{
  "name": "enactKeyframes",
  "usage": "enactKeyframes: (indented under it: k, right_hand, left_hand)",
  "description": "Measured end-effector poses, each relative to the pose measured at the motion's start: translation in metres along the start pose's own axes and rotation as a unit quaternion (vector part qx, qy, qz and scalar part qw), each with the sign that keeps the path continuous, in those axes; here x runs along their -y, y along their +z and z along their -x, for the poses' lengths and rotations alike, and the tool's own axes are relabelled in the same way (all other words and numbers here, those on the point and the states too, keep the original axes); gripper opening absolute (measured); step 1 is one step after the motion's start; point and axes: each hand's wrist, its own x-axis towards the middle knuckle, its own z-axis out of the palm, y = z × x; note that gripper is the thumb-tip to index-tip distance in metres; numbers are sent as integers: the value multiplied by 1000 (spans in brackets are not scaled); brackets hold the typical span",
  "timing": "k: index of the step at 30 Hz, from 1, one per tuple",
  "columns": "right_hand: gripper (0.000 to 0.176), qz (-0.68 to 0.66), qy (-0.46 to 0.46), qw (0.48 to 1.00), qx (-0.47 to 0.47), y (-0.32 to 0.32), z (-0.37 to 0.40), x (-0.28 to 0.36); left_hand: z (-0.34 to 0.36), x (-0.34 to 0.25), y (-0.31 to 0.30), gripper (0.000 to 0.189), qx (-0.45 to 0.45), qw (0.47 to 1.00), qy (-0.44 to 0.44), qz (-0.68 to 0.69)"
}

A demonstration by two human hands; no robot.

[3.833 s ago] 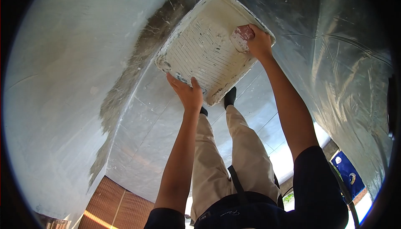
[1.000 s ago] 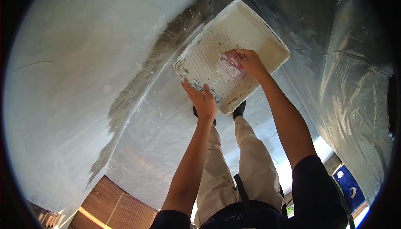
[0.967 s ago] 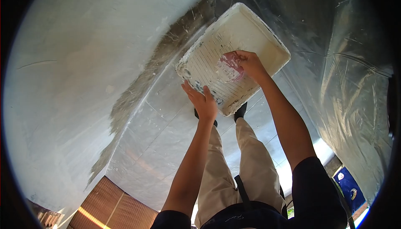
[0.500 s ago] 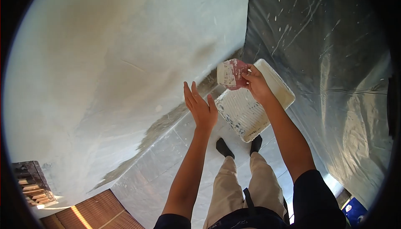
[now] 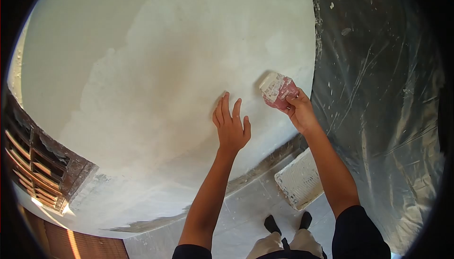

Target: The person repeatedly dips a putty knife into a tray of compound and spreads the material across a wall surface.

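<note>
One scraper (image 5: 279, 90) (pink, paint-smeared) is gripped in the right hand (image 5: 301, 112) near the wall (image 5: 179, 74); the left hand (image 5: 231, 129) is open, fingers spread, grip empty, left of it.

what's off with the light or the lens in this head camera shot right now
Head view: wide-lens distortion bows the wall, corners go black, glare streaks the plastic sheet, and a soft shadow lies beside the scraper in the right hand.
</note>
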Motion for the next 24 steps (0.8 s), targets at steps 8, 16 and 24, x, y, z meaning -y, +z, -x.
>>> enactKeyframes:
  k: [8, 16, 24]
  right_hand:
    - [37, -8, -115, 993, -15, 85, 3, 52]
    - [32, 10, -193, 980, -39, 147, 7, 85]
    - [31, 79, -295, 952, -19, 178, -8, 95]
  left_hand:
    - [-83, 31, -71, 55, -79, 990, 109, -33]
    - [-155, 63, -142, 50, -137, 967, 184, -114]
    - [-206, 92, -186, 44, -150, 925, 231, -262]
